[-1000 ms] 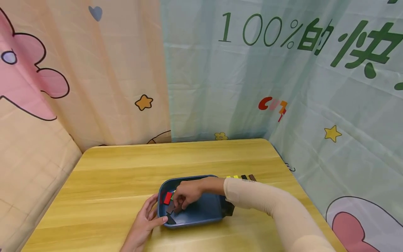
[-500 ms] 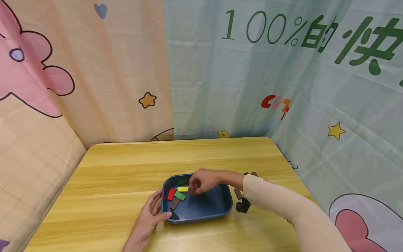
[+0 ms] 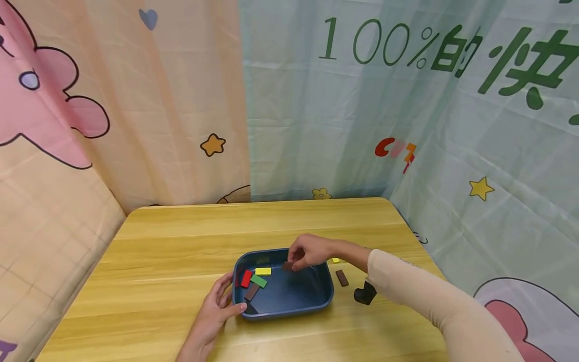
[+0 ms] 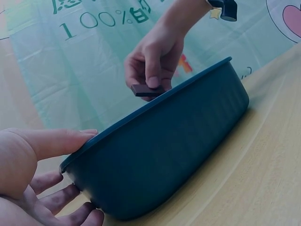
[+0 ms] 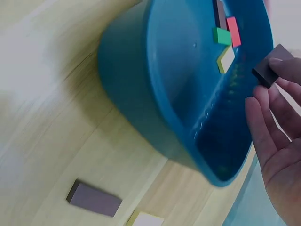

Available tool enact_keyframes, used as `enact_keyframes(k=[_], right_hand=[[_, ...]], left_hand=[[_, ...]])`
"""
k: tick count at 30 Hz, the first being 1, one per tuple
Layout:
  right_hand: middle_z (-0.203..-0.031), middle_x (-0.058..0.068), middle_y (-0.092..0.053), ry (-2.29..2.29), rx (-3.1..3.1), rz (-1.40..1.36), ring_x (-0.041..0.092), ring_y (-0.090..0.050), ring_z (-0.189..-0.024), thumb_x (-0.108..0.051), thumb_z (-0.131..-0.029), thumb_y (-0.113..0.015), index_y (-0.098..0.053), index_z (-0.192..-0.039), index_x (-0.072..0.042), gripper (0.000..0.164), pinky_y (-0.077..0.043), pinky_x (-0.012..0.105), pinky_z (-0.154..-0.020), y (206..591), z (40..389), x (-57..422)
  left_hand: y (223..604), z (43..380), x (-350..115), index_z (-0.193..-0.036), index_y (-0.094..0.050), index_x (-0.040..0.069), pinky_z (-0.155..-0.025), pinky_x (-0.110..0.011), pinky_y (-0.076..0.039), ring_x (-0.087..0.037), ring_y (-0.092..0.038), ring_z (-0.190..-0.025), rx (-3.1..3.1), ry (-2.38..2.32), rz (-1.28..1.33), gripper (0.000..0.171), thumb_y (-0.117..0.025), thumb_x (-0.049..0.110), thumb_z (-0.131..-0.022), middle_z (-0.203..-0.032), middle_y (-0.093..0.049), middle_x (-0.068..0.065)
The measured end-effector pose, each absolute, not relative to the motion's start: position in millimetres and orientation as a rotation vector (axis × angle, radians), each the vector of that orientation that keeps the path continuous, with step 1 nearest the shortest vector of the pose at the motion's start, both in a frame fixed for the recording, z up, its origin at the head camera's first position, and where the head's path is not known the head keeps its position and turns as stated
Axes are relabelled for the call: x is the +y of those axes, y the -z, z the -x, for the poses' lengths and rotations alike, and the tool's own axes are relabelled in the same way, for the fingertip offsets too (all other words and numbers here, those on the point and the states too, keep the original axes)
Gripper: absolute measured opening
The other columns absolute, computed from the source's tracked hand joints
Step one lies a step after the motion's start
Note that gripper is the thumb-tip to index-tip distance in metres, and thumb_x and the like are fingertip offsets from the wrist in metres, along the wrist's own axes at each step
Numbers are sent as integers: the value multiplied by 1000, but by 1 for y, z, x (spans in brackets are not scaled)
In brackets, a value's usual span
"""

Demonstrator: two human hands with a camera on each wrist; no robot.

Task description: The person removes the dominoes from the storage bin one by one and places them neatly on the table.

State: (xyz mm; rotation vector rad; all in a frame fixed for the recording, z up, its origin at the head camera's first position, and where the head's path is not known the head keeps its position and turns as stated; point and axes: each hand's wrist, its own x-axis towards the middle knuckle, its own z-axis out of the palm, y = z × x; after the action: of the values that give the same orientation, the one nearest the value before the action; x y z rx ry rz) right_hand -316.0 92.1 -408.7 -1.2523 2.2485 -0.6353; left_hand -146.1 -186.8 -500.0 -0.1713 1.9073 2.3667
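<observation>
A dark blue plastic basin [image 3: 294, 296] stands on the wooden table. My left hand [image 3: 212, 311] grips its left end, thumb on the rim and fingers against the outer wall. Between thumb and fingers, my right hand [image 3: 309, 251] pinches a dark brown rectangular block [image 5: 273, 66] over the basin's far right part. Gathered in the basin's left half are a yellow block [image 3: 263, 271], a red block [image 3: 246, 278], a green block [image 3: 259, 281] and a brown block [image 3: 252, 292]. A black block [image 3: 250, 308] lies near my left thumb.
Right of the basin, a loose brown block [image 3: 342, 278] lies on the table [image 3: 181, 241], with a yellow block [image 3: 336, 260] partly showing behind the right forearm. A black wrist camera [image 3: 364, 293] hangs under the right wrist. Printed curtains [image 3: 289, 125] enclose the table's back and sides.
My right hand has moved from the basin's left part to its far right, carrying the brown block. The yellow and green blocks now show fully. My left hand keeps its hold on the basin.
</observation>
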Motion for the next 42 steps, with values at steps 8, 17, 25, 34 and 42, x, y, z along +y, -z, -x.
enact_keyframes(k=[8,17,25,34,42], right_hand=[[-82,-9,-69,685,2246,1176,4,-61,-71,-9,-92,-78,-76,-94,-5,4,-54,23,-69,405,317,118],[-86,-2,-73,855,2243,1018,12,-67,-76,-4,-92,-75,-71,-98,-3,7,-56,29,-69,412,320,158],[-85,2,-70,1001,2259,869,18,-65,-79,-2,-93,-72,-71,-97,-3,5,-57,41,-74,418,319,194],[-87,6,-68,1053,2294,722,21,-63,-80,-2,-94,-71,-71,-100,-1,6,-58,37,-75,427,314,229],[-89,4,-64,1059,2420,602,20,-59,-81,-10,-93,-77,-72,-97,-3,9,-56,31,-69,456,304,259]], left_hand=[[501,146,-188,-160,-28,4,-115,-50,-34,-44,-25,-150,1910,-2337,208,92,-78,-10,-84,-166,-25,-22],[500,148,-188,-160,-29,4,-114,-50,-35,-45,-24,-150,1915,-2324,200,92,-78,-9,-84,-166,-24,-22],[499,147,-187,-159,-30,3,-111,-45,-41,-46,-26,-149,1928,-2324,201,90,-78,-10,-84,-165,-26,-23],[501,147,-189,-159,-29,3,-108,-42,-44,-47,-25,-150,1915,-2335,199,91,-78,-10,-84,-166,-24,-23],[500,147,-188,-159,-28,2,-105,-34,-47,-46,-25,-150,1905,-2348,172,90,-78,-10,-84,-165,-25,-24]])
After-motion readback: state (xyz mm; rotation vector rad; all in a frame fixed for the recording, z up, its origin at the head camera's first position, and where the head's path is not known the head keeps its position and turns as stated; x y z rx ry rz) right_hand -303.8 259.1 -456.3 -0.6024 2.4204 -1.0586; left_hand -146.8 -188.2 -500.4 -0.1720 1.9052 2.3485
